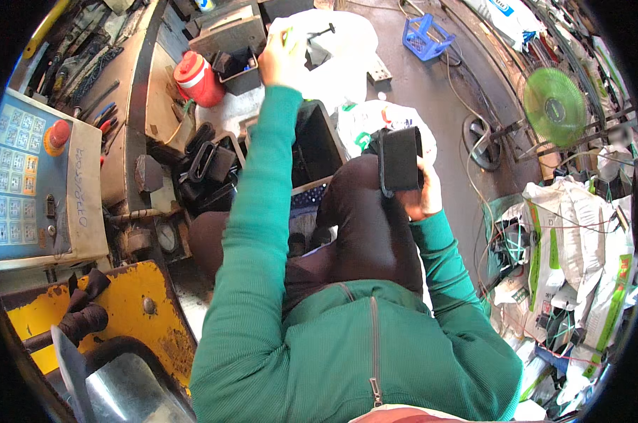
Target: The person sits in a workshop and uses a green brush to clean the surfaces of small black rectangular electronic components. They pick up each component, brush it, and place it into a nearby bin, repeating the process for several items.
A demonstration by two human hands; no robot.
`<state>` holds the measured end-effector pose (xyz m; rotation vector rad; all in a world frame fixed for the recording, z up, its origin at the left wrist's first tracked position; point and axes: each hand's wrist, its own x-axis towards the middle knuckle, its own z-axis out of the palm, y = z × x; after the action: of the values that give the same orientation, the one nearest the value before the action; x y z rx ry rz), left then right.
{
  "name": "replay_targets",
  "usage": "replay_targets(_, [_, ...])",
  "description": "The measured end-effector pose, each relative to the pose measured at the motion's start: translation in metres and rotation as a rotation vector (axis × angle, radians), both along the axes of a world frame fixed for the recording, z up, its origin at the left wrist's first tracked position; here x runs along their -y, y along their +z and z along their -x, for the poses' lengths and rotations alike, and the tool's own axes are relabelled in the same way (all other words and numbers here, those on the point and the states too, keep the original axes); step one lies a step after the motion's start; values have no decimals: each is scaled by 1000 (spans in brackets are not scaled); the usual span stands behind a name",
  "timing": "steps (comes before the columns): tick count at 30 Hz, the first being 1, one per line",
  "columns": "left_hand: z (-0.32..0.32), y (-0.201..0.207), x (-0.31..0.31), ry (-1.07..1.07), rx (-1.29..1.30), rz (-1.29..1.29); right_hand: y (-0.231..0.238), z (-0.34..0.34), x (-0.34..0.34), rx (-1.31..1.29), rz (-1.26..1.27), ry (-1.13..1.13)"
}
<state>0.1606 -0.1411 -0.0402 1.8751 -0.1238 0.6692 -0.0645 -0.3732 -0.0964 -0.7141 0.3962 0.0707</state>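
My right hand (425,192) grips a black rectangular plastic part (401,161) from its right side, just above my knee. The part looks like a short box with a flanged edge. My left arm is stretched far forward. At its end my left hand (282,60) is over the edge of a bright white sack (351,42), fingers bent together. A yellowish patch shows at its fingertips, but glare hides what it is. On the white sack, right of that hand, lies a small black T-shaped piece (322,33).
A red jug (195,79) stands beside a small black bin (243,81). Several black parts (210,166) lie left of an open black crate (313,144). A control panel (40,176) is at left. At right are a green fan (555,106), a blue plastic stool (428,37) and piled white sacks (573,233).
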Motion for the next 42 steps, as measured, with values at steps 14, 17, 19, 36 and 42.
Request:
replay_targets(14, [220,-39,11,-650,-75,-517,-17,11,6,15,215,129])
replay_targets(17, [221,-44,13,-637,-36,-549,-20,13,1,25,128,155])
replay_targets(19, [219,-51,11,-650,-75,-521,-21,14,0,1,148,160])
replay_targets(36, [152,-68,11,-352,-134,-687,-39,6,28,-19,191,353])
replay_targets(42, [167,-47,5,-545,-149,-516,-20,4,13,85,-105,410])
